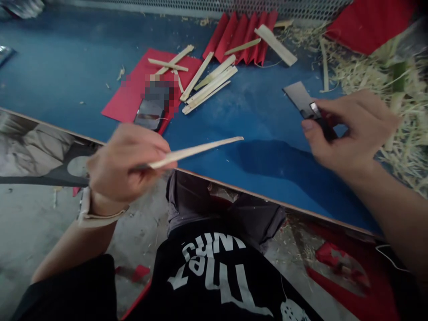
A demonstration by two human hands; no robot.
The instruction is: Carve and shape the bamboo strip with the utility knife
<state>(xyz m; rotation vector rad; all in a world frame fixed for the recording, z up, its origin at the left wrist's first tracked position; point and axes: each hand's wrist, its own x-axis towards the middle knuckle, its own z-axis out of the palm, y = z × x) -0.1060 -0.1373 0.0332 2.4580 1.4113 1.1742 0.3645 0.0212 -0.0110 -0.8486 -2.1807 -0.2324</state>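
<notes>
My left hand is closed around one end of a thin pale bamboo strip, which points right over the near edge of the blue table. My right hand grips the dark handle of a knife with a flat grey blade, the blade pointing left and away. The two hands are apart, the strip's tip about a hand's width from the knife.
Several cut bamboo strips lie on red paper beside a dark phone. Folded red paper sits at the back. Pale shavings pile up at the right. More red scraps lie on the floor.
</notes>
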